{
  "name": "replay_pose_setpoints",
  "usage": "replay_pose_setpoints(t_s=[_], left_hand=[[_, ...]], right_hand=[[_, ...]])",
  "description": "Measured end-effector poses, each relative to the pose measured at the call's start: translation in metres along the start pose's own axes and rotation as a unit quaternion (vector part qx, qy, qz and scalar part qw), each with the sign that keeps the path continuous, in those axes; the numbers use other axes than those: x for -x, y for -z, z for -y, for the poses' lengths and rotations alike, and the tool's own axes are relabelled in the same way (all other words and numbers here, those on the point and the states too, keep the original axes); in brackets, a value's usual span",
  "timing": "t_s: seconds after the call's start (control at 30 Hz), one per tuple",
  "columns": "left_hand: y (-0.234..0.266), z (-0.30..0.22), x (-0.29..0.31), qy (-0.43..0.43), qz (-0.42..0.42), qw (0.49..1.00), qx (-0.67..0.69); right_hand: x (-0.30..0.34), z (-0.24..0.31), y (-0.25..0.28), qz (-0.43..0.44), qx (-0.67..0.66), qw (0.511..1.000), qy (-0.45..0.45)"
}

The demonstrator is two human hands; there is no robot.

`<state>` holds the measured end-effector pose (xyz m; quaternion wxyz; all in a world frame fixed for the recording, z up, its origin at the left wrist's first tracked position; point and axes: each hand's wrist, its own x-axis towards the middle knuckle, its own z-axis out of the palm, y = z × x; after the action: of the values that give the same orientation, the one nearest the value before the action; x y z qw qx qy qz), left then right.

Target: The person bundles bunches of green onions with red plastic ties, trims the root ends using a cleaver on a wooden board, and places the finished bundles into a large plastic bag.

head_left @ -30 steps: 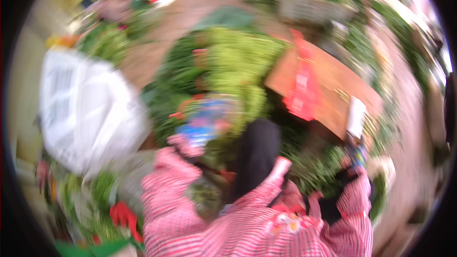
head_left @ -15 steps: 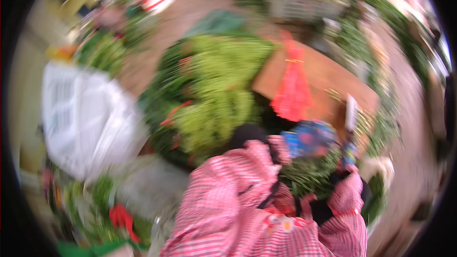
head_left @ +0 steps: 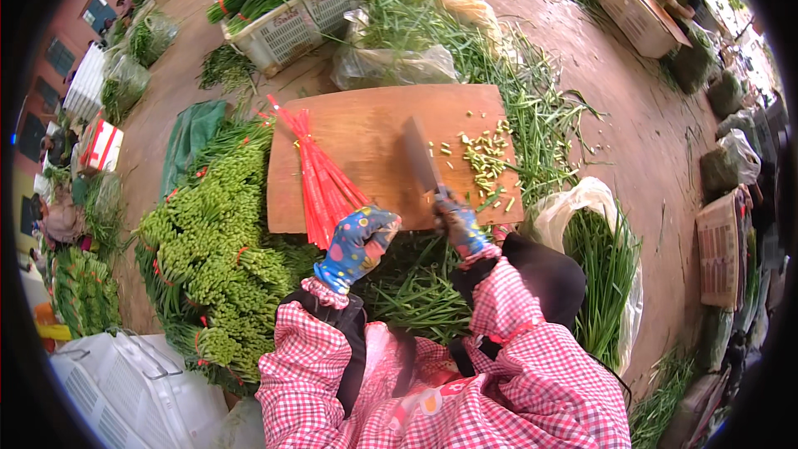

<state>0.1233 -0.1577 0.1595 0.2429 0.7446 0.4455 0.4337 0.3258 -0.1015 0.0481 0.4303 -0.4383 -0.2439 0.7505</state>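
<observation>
My right hand (head_left: 457, 223), in a patterned glove, grips the handle of a knife (head_left: 423, 157). Its broad blade points away from me over a wooden board (head_left: 374, 112). Small cut stem ends (head_left: 485, 155) lie scattered to the right of the blade. On the board's left side is a fanned bundle of red tie strips (head_left: 316, 175), some reaching over the near edge. Beside those strips, my left hand (head_left: 359, 249) in a blue dotted glove has its fingers curled closed; what they may hold is hidden. Loose green stalks (head_left: 420, 295) lie below, between my forearms.
Tied bundles of green flower stalks (head_left: 216, 283) are heaped on the left. A bag of long green leaves (head_left: 594, 258) stands at my right. Beyond the board are a white crate (head_left: 291, 29) of greens and a plastic bag (head_left: 395, 65). Trimmings (head_left: 540, 108) litter the floor.
The view has swung right and sharpened, so the board is now central. The knife, upright beside the board before, now reaches over it. My left hand has moved close to the red strips.
</observation>
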Motion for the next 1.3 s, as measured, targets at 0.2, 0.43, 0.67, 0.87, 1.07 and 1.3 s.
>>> replay_pose_setpoints(t_s=[0.2,0.43,0.67,0.87,1.07,1.3], left_hand=[[-0.001,0.016,-0.007,0.092,-0.041,0.991,0.09],[0.035,0.052,-0.028,0.156,-0.369,0.857,0.326],[0.081,0.098,0.012,0.17,-0.431,0.783,0.415],[0.093,0.098,0.033,0.192,-0.45,0.773,0.403],[0.1,0.112,0.035,0.227,-0.438,0.772,0.4],[0.079,0.134,0.026,0.275,-0.389,0.799,0.367]], right_hand=[[-0.013,0.061,0.083,-0.174,0.016,0.96,0.219],[0.037,0.052,0.026,-0.065,0.112,0.991,0.044],[0.091,-0.011,0.036,-0.185,-0.041,0.98,0.052],[0.013,0.056,0.056,-0.223,0.279,0.92,0.162],[-0.042,0.066,0.059,-0.211,0.665,0.69,0.193],[-0.061,0.01,-0.073,-0.035,0.612,0.644,0.458]])
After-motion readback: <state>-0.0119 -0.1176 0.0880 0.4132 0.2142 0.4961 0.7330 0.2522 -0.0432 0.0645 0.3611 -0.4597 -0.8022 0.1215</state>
